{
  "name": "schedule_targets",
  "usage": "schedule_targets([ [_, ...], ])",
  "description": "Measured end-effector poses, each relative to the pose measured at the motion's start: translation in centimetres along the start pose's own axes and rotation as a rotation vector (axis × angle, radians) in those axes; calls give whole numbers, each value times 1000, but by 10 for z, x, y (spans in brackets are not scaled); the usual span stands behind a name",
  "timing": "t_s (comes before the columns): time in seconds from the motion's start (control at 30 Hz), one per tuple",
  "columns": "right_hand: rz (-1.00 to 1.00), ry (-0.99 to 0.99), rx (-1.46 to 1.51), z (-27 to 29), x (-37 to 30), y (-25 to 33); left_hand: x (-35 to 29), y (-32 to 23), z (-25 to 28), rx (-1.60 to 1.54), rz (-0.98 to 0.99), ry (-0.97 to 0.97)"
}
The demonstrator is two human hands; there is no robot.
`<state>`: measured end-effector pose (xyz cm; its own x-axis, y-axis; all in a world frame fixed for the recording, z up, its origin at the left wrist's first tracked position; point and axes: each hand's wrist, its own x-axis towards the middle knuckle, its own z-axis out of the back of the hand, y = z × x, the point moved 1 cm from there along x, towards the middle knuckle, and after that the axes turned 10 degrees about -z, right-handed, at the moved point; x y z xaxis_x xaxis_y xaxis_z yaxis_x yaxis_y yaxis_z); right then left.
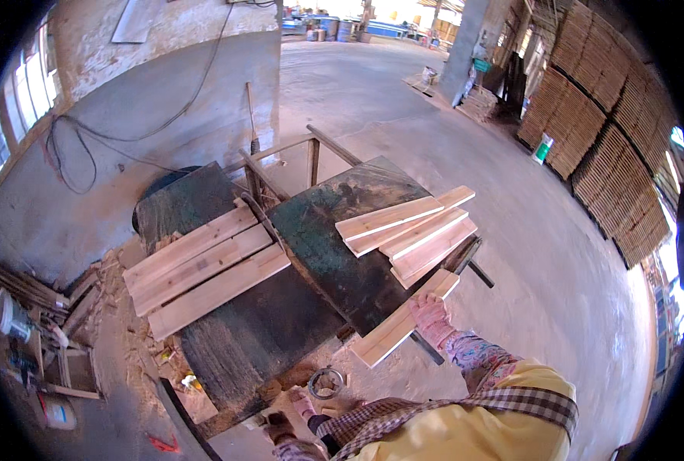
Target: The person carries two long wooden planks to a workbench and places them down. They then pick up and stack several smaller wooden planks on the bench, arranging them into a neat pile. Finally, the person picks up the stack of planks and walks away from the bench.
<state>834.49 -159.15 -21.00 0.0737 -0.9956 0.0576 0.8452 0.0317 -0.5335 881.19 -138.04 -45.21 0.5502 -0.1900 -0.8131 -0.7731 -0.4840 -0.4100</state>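
Observation:
My right hand (pixel 432 319), in a pink glove, grips the side of a pale wooden board (pixel 388 338) at the table's near right edge. My left hand (pixel 279 427), looking dark, is low beside the near edge of the machine table; its fingers are too small and shaded to make out. Several planed boards (pixel 407 227) lie overlapped on the right part of the dark table (pixel 311 219). Three boards (pixel 203 257) rest side by side on the left part, their ends jutting past its edge.
Tall stacks of timber (pixel 587 115) stand at the right. A wall (pixel 142 115) with a hanging cable rises at the left. Wood scraps and shavings (pixel 127 323) litter the floor there, near a white bucket (pixel 10 315). A metal ring (pixel 327 383) is by the table's near edge.

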Motion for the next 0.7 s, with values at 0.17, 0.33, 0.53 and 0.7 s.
schedule_targets([
  [0.17, -44, 32, 21, 24, 13, 23, -81, -43, -58, 1057, 74, 630],
  [0.33, -89, 208, 52, 15, -8, 10, -181, -152, -179, 1776, -314, 1453],
  [0.53, -87, 189, 7, 1, 10, 16, -107, -206, -426, 2141, -1578, 926],
  [0.7, -3, 85, 88, 17, 11, 12, -21, -192, -547, 2504, -1653, 661],
])
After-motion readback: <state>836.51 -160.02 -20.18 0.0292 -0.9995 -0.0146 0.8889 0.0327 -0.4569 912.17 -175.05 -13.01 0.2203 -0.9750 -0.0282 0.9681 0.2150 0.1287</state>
